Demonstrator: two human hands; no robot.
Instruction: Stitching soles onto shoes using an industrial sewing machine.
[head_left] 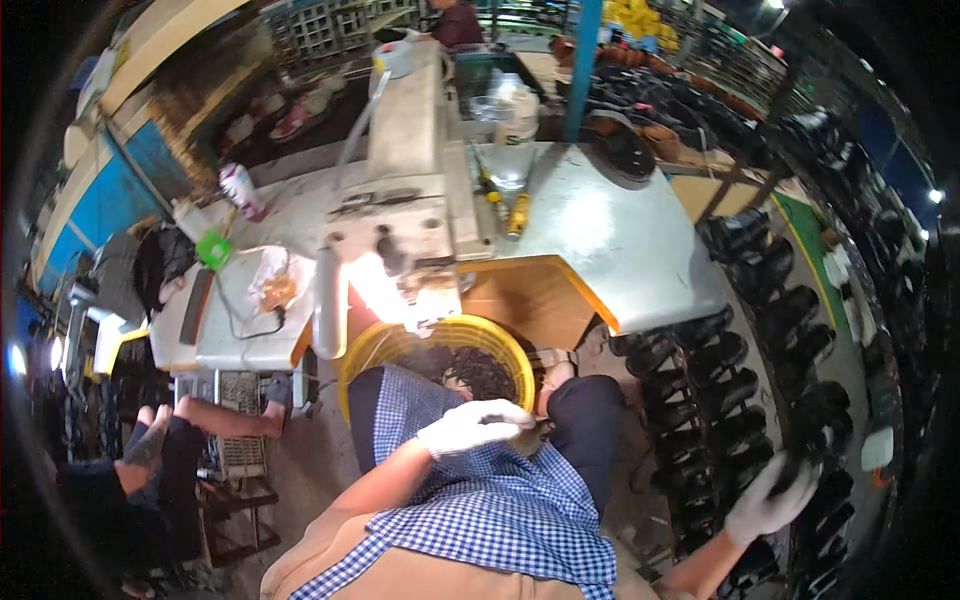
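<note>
My left hand, in a white glove, hovers over my lap with fingers and thumb drawn together. Whatever they may pinch is too small to make out. To the right, my gloved right hand reaches out with its fingers apart, beside the rows of black shoe-like pieces; whether a fingertip touches one I cannot tell. A sewing-type machine with a bright lamp rises in front of me. Beneath its head stands a yellow basket holding dark scraps. A blue checked apron covers my lap.
The grey worktable spreads around the machine, bearing a yellow-capped bottle, a black round dish and a can. A blue post stands behind. At left sits another person, whose arm shows.
</note>
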